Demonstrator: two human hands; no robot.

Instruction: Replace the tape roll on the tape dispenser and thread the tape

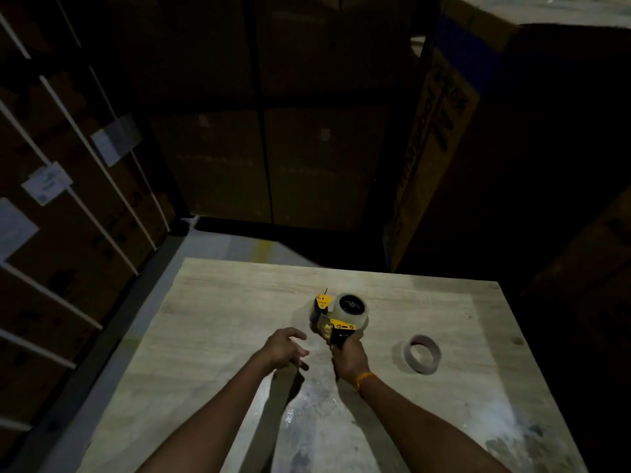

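Note:
A yellow and black tape dispenser lies on the wooden table, with a full clear tape roll mounted on its hub. My right hand grips the dispenser's black handle from the near side. My left hand hovers just left of the dispenser, fingers spread and holding nothing. An empty brown cardboard tape core stands on the table to the right of my right hand. The scene is dim, so the tape's loose end cannot be made out.
Tall stacked cardboard boxes rise close behind and to the right of the table. Strapped cartons with white labels line the left side. A strip of grey floor shows between them and the table's far edge.

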